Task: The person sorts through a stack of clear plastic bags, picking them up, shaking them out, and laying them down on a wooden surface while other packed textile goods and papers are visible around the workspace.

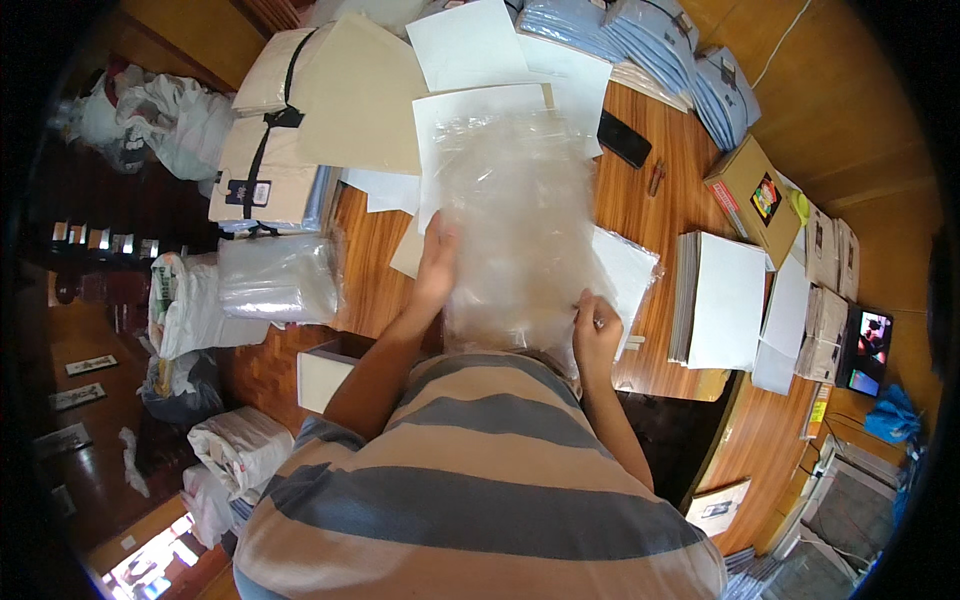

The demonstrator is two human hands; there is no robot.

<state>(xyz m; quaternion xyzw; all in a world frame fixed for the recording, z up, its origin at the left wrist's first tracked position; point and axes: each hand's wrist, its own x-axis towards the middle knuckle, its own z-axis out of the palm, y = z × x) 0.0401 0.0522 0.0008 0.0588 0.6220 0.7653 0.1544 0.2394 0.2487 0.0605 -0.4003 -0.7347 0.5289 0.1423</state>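
A large clear plastic bag [515,230] stretches in front of my body, slightly blurred, over white sheets on the wooden table. Its left edge is in my left hand [437,262], with some fingers hidden by the plastic. Lower down on the right side, my right hand [597,330] has its fingers curled closed on the bag's edge. White sheets of paper or card [465,45] lie beyond the bag. Left of them rests a cream card sheet [362,100]. Near my right hand, a white sheet [622,270] shows partly from under the bag.
Folded cream garments [262,165] and a stack of clear plastic bags [280,278] are at the left. Folded blue shirts [650,45] are piled at the far right. A black phone [625,138], a stack of white cards [725,300] and a cardboard box [752,200] occupy the right side.
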